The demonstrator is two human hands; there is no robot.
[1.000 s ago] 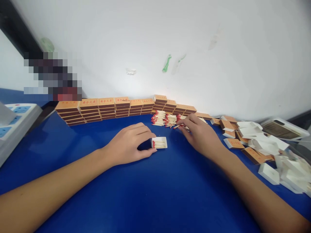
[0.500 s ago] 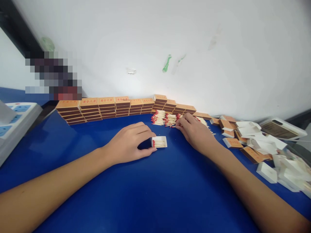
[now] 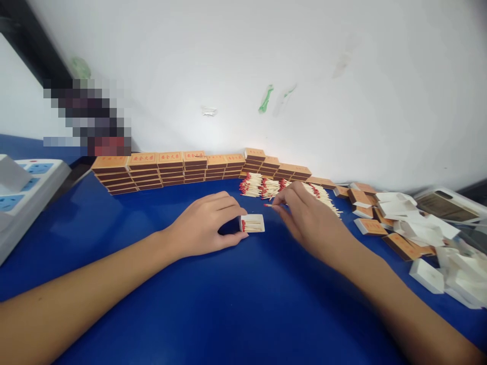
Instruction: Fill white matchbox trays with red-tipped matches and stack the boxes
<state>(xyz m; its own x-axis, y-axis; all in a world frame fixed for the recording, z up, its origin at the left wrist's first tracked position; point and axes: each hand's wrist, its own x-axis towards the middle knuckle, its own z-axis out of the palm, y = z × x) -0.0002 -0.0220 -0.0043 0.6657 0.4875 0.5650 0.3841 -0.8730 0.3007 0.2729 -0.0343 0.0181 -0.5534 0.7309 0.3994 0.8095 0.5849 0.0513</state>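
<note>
Between the thumb and fingers of my left hand (image 3: 207, 223) is the left end of a small white matchbox tray (image 3: 260, 229), which rests on the blue table. Inside the tray lie several red-tipped matches (image 3: 251, 224), heads to the left. My right hand (image 3: 304, 215) pinches a match (image 3: 268, 205) by its stick, red head pointing left, up and to the right of the tray. Just behind that hand, loose matches (image 3: 251, 185) lie in heaps, partly covered by its fingers.
Stacked orange matchboxes (image 3: 142, 165) line the wall. To the right are scattered matchbox sleeves (image 3: 403, 247) and a pile of white trays (image 3: 428, 276), with a pale rectangular device (image 3: 445, 203) behind them. A white power strip (image 3: 41, 182) sits at the left.
My right hand has drawn back from the match heaps toward me, a match now clear of them in its fingers. My left hand still holds the tray. The view has shifted slightly.
</note>
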